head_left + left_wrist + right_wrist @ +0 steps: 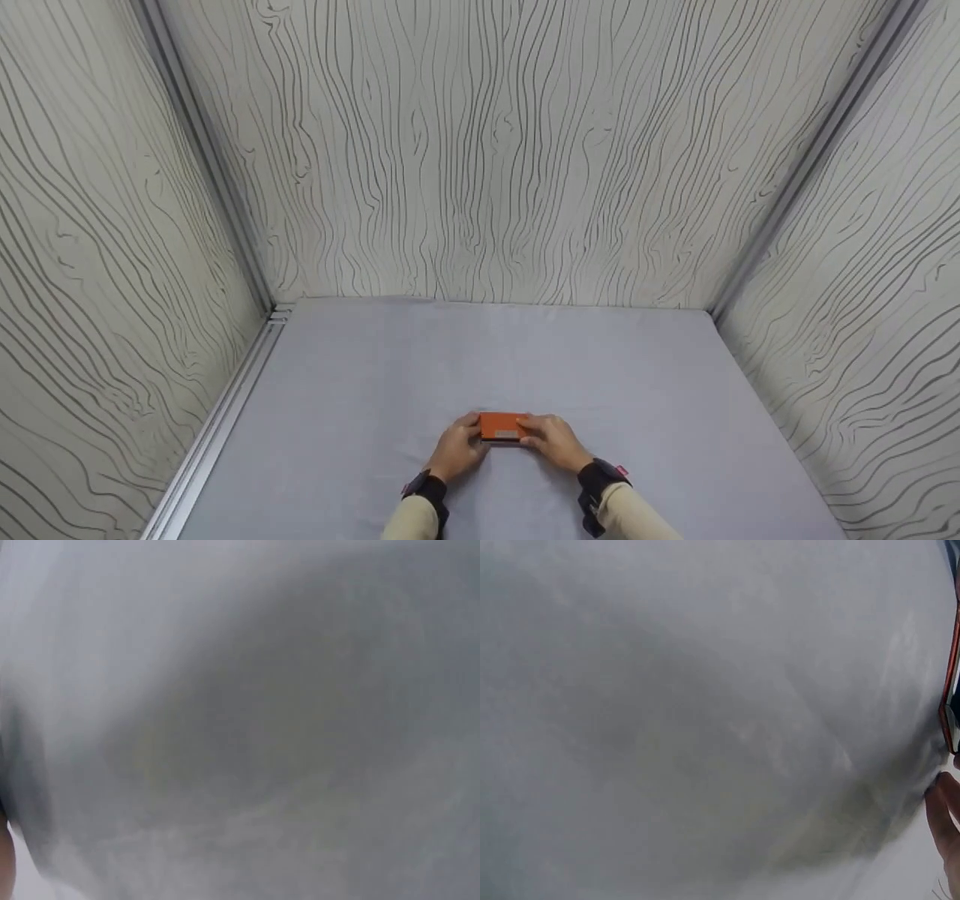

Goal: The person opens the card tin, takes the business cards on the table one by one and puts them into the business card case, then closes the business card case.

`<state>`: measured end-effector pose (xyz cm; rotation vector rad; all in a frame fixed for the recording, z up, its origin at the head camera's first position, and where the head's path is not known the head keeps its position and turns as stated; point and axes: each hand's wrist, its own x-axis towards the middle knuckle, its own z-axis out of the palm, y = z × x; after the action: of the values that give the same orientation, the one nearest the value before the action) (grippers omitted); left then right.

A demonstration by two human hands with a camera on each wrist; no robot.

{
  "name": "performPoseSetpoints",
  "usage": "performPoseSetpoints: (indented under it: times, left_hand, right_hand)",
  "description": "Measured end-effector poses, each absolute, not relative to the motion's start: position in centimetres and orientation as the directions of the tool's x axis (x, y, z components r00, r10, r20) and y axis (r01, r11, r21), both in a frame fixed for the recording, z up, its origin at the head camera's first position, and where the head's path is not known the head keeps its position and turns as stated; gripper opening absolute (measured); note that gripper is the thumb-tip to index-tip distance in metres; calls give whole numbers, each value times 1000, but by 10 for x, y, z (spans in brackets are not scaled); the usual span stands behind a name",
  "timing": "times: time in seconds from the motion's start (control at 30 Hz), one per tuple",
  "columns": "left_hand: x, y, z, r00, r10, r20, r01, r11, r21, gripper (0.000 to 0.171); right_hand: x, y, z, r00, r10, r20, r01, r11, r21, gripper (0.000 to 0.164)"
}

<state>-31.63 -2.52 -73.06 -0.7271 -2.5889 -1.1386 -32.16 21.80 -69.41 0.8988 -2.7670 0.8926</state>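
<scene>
A small flat orange box (495, 424) with a pale label on its near part is held between both hands, near the front middle of the table. Its near side looks dark. My left hand (454, 452) grips the left end, thumb toward me and fingers at the far side. On the other end, my right hand (558, 442) pinches it, with a fingertip over the orange top. The right wrist view catches only a thin reddish edge of the box (951, 679) and some fingers (943, 829). A bit of skin is all the left wrist view has of the hand.
A pale grey-lilac cloth (360, 375) covers the table. Panels with a wood-grain line pattern (480, 150) rise at the back and both sides. A metal rail (217, 431) runs along the left edge, and metal posts (206, 157) stand at the back corners.
</scene>
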Motion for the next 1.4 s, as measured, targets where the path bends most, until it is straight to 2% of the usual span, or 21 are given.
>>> performPoseSetpoints:
  times: [0.1,0.37,0.63,0.8,0.9,1.03,1.13,1.23,1.33,1.4]
  left_hand:
    - [-317,-26,-732,-839,361,408,544,569,616,27]
    - [-315,-25,-734,-865,340,369,502,566,654,31]
    - [-315,-26,-736,-863,340,374,506,579,639,32]
    - [-316,-31,-726,-869,380,318,492,585,645,34]
    - [-320,-38,-714,-867,418,272,489,607,627,28]
    - [-327,-53,-696,-882,402,247,465,648,604,22]
    - [-333,-66,-683,-885,342,317,465,687,559,20]
    - [-340,-81,-673,-831,277,482,500,753,428,14]
    - [-346,-98,-664,-711,259,654,513,827,230,9]
    - [-349,-111,-658,-626,283,727,507,855,104,9]
  right_hand:
    - [-320,218,-697,-830,-493,259,-553,673,-492,40]
    - [-319,216,-701,-837,-475,271,-545,681,-490,41]
    - [-316,214,-704,-863,-443,243,-502,698,-511,42]
    - [-319,210,-700,-874,-454,174,-472,704,-531,42]
    - [-322,211,-693,-866,-480,139,-476,705,-526,41]
    - [-328,216,-683,-862,-457,221,-504,717,-481,32]
    - [-333,226,-676,-852,-384,355,-512,750,-418,21]
    - [-339,240,-667,-810,-312,497,-516,782,-350,8]
    - [-347,257,-657,-741,-260,619,-515,812,-275,9]
    - [-351,269,-650,-693,-242,679,-506,834,-220,11]
